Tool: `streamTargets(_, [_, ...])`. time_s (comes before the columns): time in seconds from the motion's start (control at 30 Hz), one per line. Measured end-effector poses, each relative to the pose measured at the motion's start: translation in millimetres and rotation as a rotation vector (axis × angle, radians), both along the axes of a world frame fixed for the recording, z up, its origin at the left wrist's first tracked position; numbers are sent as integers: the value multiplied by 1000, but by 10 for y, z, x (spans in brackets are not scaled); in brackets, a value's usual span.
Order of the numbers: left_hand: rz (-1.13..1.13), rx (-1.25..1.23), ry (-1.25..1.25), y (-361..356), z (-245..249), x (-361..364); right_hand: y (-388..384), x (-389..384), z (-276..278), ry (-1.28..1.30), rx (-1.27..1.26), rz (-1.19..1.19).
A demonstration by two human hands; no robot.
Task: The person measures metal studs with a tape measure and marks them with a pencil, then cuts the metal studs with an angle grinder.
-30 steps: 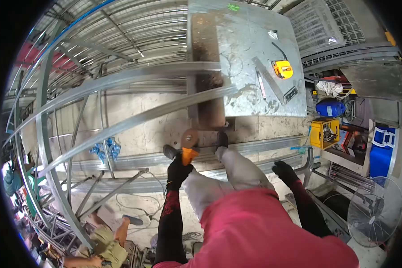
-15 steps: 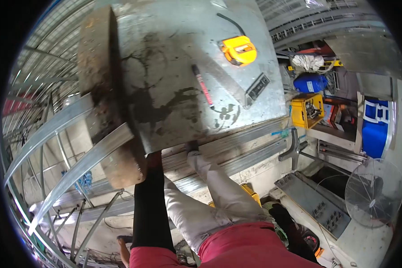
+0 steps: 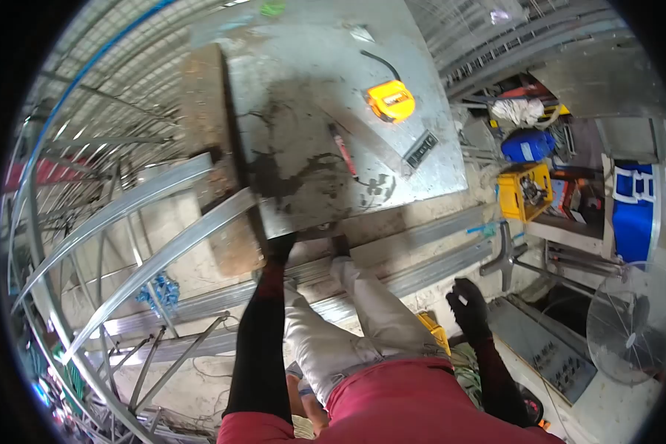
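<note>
The grey metal bench [image 3: 296, 70] fills the upper middle of the view, its top stained dark near the front. A rusty brown plank [image 3: 203, 111] runs along its left edge, and two curved metal rails [image 3: 140, 198] sweep from there down to the left. A round fan [image 3: 633, 325] stands on the floor at the far right, with a yellow crate [image 3: 525, 192] above it beside the bench.

The gloved left hand [image 3: 280, 248] reaches straight out to the bench's near left corner and touches its edge just beside the plank. Its fingers are hidden there, so I cannot tell whether it grips. The gloved right hand [image 3: 466, 302] hangs well apart from the bench, fingers loosely curled, holding nothing.

A yellow tape measure [image 3: 391, 100] and a red marker [image 3: 342, 150] lie on the bench top, far from both hands.
</note>
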State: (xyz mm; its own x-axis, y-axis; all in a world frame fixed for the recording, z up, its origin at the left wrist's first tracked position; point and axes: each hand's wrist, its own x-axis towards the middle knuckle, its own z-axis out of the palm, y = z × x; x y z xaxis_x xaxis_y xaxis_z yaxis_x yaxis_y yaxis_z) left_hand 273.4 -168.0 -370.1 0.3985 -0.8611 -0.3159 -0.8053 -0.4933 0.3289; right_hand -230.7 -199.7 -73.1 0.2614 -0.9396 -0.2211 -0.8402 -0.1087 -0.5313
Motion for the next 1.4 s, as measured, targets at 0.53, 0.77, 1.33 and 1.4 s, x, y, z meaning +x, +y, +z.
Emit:
streamTargets(0.53, [636, -475, 297, 2508, 3712, -359, -4115, 2971, -175, -148, -199, 946])
streamTargets(0.77, [1084, -467, 300, 2836, 3742, -622, -3877, 3237, 241, 121, -238, 756])
streamTargets(1.33, [685, -806, 798, 925, 5298, -914, -240, 3501, 1817, -615, -150, 1113])
streamTargets(1.4, [717, -753, 852, 888, 5131, -864, -288, 3455, 1827, -562, -228, 1147])
